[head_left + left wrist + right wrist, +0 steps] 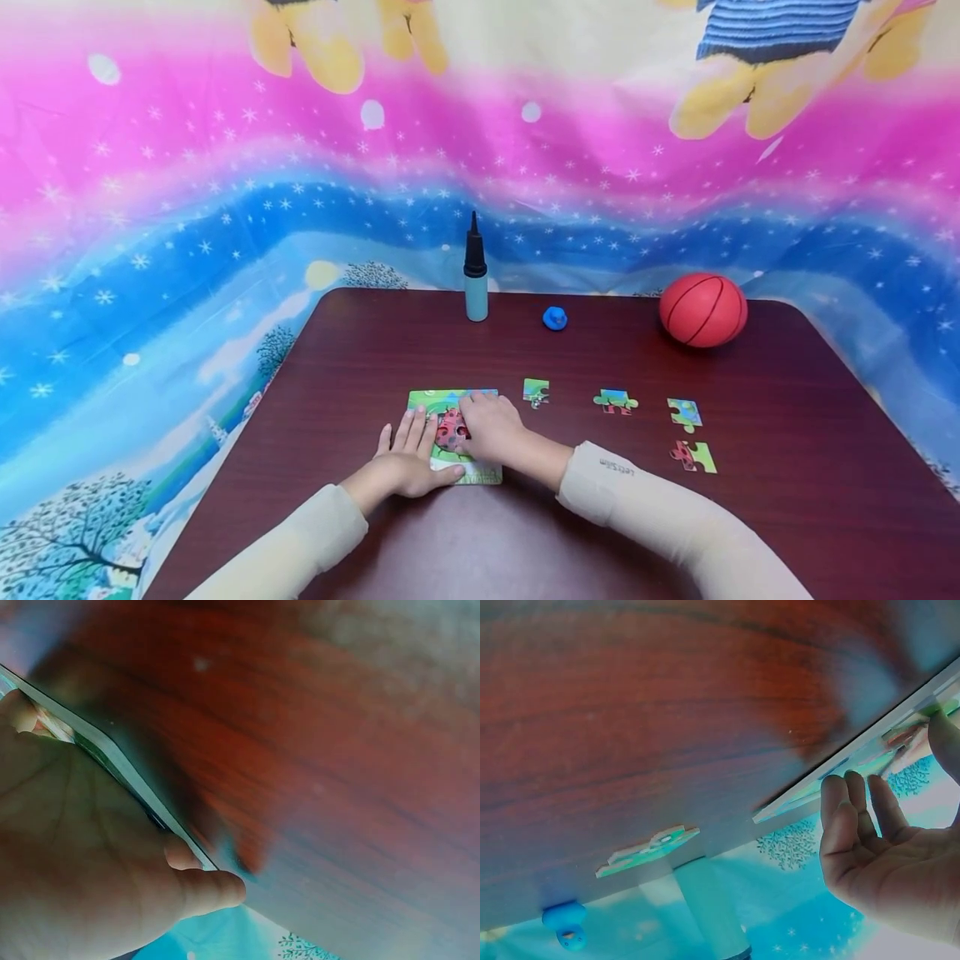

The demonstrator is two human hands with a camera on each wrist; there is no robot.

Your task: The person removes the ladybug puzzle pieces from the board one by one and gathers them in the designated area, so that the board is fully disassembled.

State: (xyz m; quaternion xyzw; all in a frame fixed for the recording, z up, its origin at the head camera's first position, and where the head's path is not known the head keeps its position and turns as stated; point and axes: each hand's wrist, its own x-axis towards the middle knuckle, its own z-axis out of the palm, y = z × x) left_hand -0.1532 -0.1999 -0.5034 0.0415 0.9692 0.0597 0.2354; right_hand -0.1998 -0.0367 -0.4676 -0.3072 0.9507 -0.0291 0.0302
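A puzzle board [427, 400] with a ladybug picture lies on the table, green and blue around its edges. My left hand [405, 463] rests on its left side, fingers extended, thumb along the near edge. In the left wrist view the thumb [214, 891] lies by the board's edge. Over the board's upper right is my right hand [492, 427], its bent fingertips touching the surface. The right wrist view shows these fingers [840, 817] loosely bent, the thumb apart on the board. What lies under the right fingertips is hidden in the head view.
Loose puzzle pieces lie right of the board: a green one [536, 392], a blue-green one [615, 401], another [684, 413] and a red-green one [693, 456]. Behind stand a teal and black hand pump [476, 287], a small blue toy [555, 318] and a red ball [703, 310].
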